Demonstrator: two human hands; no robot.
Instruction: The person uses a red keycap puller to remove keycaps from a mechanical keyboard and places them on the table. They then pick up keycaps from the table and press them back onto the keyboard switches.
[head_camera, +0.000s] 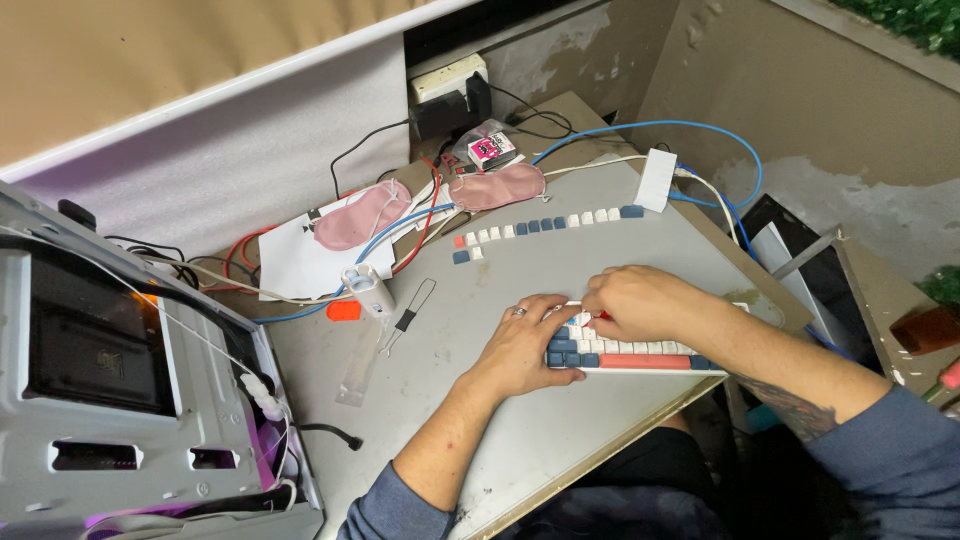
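Both hands, left (522, 345) and right (640, 300), press curled grips onto white-blue-red keyboard (640, 357).

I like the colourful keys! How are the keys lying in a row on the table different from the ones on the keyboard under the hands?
The loose keycaps lie apart in a curved row on the bare table; the keyboard's keys sit packed tightly together. The loose keycaps are untouched, while the left hand and right hand rest on the keyboard's keys. Both sets are blue, white and red.
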